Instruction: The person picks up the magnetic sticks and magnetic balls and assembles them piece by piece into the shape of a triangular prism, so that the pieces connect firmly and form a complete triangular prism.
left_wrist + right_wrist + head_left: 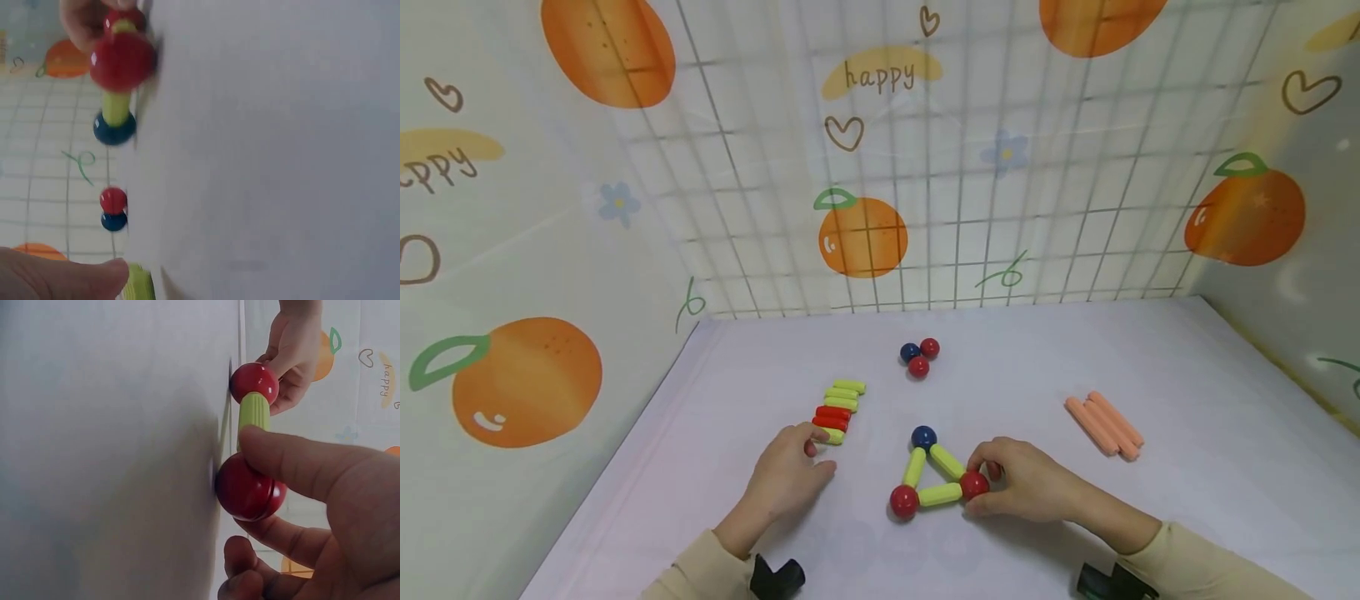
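A triangle of three ribbed yellow-green rods (947, 462) and three glossy balls is being supported by the smooth white tabletop (1015, 375), between the two hands; its far corner is being formed by a dark blue ball (923, 438), its near left corner by a shiny red ball (904, 502), and its right corner by a second shiny red ball (974, 485). That right corner is being gripped by the right hand (1026, 482) — thumb on one side, fingers on the other — presumably so that the frame is being steadied from one corner while the other two are being left uncovered.

At the left, a short yellow-green rod (833, 436) is being touched by the index finger of the left hand (786, 471); the thumb is being kept apart from it, so no closed grip is being shown, and whether the rod is being pressed cannot be told. Two short red rods (832, 413) and three more yellow-green rods (846, 393) are being lined up beyond it, apparently sorted by colour for easy picking; a cluster of one blue and two red balls (918, 367) is being kept farther back; three peach-coloured rods (1105, 425) are being set side by side at the right, well apart from the triangle.
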`<state>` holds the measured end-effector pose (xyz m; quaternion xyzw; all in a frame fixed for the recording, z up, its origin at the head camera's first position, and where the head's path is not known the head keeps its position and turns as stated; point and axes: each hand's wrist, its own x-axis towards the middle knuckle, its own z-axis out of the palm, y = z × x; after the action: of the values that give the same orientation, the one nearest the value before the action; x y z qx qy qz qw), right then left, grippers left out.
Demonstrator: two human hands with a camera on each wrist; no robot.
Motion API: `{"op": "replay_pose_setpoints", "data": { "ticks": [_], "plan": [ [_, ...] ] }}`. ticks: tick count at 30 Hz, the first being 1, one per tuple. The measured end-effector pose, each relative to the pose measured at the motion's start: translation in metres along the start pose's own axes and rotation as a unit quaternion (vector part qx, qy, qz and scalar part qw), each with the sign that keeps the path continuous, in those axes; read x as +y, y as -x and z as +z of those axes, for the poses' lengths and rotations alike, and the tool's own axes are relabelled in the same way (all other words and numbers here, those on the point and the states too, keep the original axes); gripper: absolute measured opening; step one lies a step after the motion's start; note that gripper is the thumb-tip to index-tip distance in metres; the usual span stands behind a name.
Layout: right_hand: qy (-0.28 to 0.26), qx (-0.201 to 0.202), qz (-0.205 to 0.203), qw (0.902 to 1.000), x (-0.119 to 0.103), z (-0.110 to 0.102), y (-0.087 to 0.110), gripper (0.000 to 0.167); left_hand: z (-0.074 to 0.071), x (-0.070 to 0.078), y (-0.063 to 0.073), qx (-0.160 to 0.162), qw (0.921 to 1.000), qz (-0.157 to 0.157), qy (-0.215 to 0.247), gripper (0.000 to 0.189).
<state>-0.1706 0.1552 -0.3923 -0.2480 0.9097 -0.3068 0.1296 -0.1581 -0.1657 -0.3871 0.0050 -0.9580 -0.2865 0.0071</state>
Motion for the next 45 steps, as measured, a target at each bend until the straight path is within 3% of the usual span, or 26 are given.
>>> {"op": "replay_pose_setpoints", "data": {
  "ticks": [5,11,22,32,35,39,45],
  "plan": [
    [0.002,0.001,-0.002,1.0000,-0.001,-0.001,0.001,0.038,-0.005,-0.013,-0.007,0.037,0.9984,0.010,-0.042,0.035],
    [-0.001,0.001,-0.001,1.0000,-0.003,0.000,0.003,0.039,-0.004,-0.016,-0.013,0.039,0.9967,0.011,-0.071,0.031],
    [-0.002,0.000,-0.007,1.0000,-0.001,0.000,0.005,0.044,-0.001,-0.015,-0.018,0.001,0.9959,-0.011,-0.089,0.024],
    [-0.002,0.002,-0.005,1.0000,-0.002,-0.002,0.007,0.042,-0.005,0.001,-0.012,-0.030,0.9894,0.011,-0.141,0.016],
    [-0.001,0.003,-0.005,1.0000,-0.002,-0.002,0.007,0.042,-0.004,0.006,-0.009,-0.026,0.9930,0.021,-0.114,0.016],
    [-0.002,0.003,-0.003,1.0000,-0.002,-0.002,0.007,0.042,0.000,0.010,-0.004,-0.023,0.9986,0.037,-0.029,0.017],
    [-0.004,0.007,-0.001,1.0000,-0.001,-0.003,0.006,0.042,0.004,0.019,0.004,-0.072,0.9933,0.061,0.067,0.022]
  ]
}}
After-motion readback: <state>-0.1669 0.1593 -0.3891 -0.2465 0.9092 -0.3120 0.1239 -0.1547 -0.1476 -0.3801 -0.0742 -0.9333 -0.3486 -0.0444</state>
